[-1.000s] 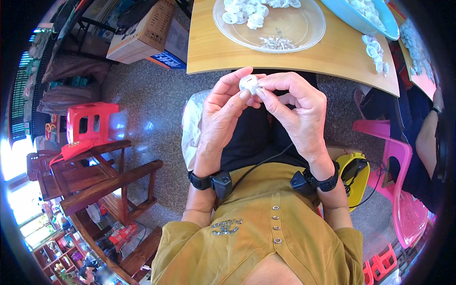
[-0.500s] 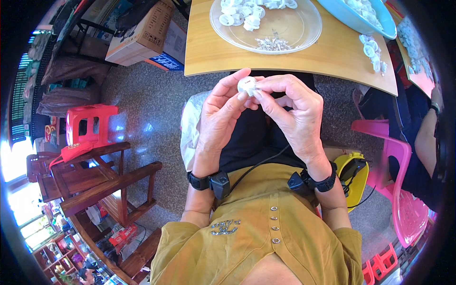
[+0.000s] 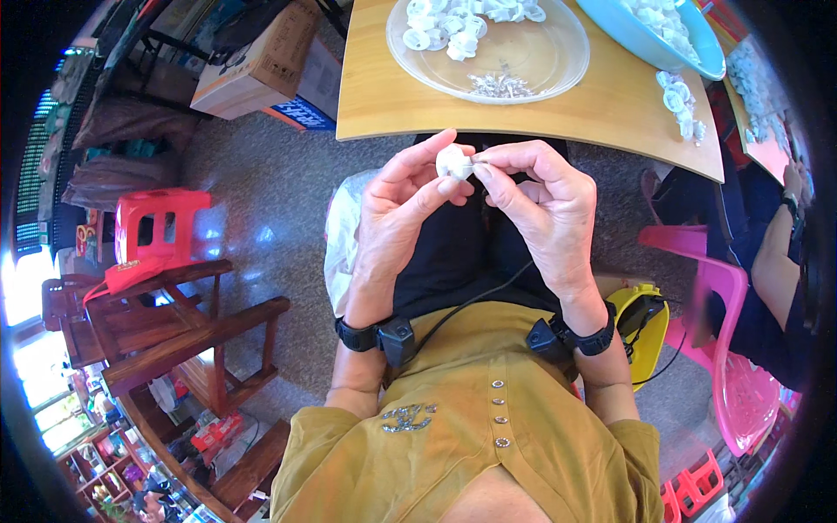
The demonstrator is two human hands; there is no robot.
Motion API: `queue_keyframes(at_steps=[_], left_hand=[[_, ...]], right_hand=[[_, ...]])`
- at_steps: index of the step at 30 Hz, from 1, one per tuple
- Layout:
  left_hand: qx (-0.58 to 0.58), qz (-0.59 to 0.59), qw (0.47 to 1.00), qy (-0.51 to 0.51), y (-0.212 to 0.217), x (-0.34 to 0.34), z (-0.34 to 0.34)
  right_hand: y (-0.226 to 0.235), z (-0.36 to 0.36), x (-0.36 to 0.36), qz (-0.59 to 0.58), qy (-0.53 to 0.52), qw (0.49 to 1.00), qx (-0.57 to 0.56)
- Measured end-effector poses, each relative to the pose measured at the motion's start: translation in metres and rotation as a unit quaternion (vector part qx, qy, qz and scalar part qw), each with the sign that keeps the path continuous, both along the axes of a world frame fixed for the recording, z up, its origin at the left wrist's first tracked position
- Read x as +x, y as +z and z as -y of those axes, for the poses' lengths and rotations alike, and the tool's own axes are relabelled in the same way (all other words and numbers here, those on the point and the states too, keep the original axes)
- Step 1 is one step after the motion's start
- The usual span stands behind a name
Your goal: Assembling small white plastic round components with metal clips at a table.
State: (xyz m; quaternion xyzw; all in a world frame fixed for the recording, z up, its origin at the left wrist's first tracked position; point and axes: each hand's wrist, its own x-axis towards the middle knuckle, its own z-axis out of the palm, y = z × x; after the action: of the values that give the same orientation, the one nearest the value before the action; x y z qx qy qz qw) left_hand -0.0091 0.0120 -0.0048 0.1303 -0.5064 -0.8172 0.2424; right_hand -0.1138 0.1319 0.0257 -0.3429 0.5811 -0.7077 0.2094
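Head camera view shows both your hands up close together, just on the near side of the table (image 3: 384, 115). Your left hand (image 3: 403, 196) holds a small, round, white plastic piece (image 3: 451, 162), with the thumb on its near side and the other fingers curled around behind it. Your right hand (image 3: 547, 205) is at the right side of the piece, with the thumb and pointing finger pinched close on something thin and small; you cannot tell just what it is. The piece is in the air between your hands, not on the table. On the table, far from you, sits a clear round tray (image 3: 558, 71). White plastic parts (image 3: 460, 35) are heaped at its far left, and a little pile of thin, shiny bits (image 3: 500, 84) lies at its near side. To the right of the tray is a blue bowl (image 3: 643, 54) with more white pieces (image 3: 658, 22) in it. A few loose white parts (image 3: 678, 98) lie on the table, on the near side of the bowl. At the far right is another person's arm (image 3: 774, 257), near a pink chair (image 3: 731, 292).
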Motion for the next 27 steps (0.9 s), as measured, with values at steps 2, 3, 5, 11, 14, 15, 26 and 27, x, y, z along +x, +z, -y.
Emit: queue_keyframes(at_steps=[2,3,5,11,14,15,26,27], left_hand=[[0.001,-0.004,1.0,-0.006,-0.001,0.002,0.002],[0.002,-0.004,1.0,-0.011,-0.002,0.003,0.002],[-0.005,-0.005,1.0,-0.011,0.0,0.002,0.003],[-0.048,-0.007,0.999,-0.005,0.002,-0.001,0.002],[-0.049,0.003,0.999,-0.002,0.004,-0.003,0.001],[-0.04,-0.001,0.999,-0.006,0.005,-0.003,0.0],[-0.053,0.043,0.997,0.018,0.017,-0.009,0.001],[-0.065,0.039,0.997,0.005,0.018,-0.01,0.002]], right_hand=[[0.002,-0.001,-0.002,0.017,0.009,1.0,-0.005],[0.001,-0.001,-0.002,0.036,0.015,0.999,-0.008],[0.001,-0.003,-0.003,0.078,0.027,0.997,-0.005],[-0.001,-0.003,-0.008,0.104,0.035,0.994,0.008],[-0.004,-0.001,-0.011,0.022,0.034,0.999,-0.027],[-0.003,-0.003,-0.011,-0.033,0.022,0.999,0.001],[0.0,-0.007,-0.023,0.091,0.057,0.994,0.006],[0.0,-0.008,-0.026,0.07,0.057,0.996,0.019]])
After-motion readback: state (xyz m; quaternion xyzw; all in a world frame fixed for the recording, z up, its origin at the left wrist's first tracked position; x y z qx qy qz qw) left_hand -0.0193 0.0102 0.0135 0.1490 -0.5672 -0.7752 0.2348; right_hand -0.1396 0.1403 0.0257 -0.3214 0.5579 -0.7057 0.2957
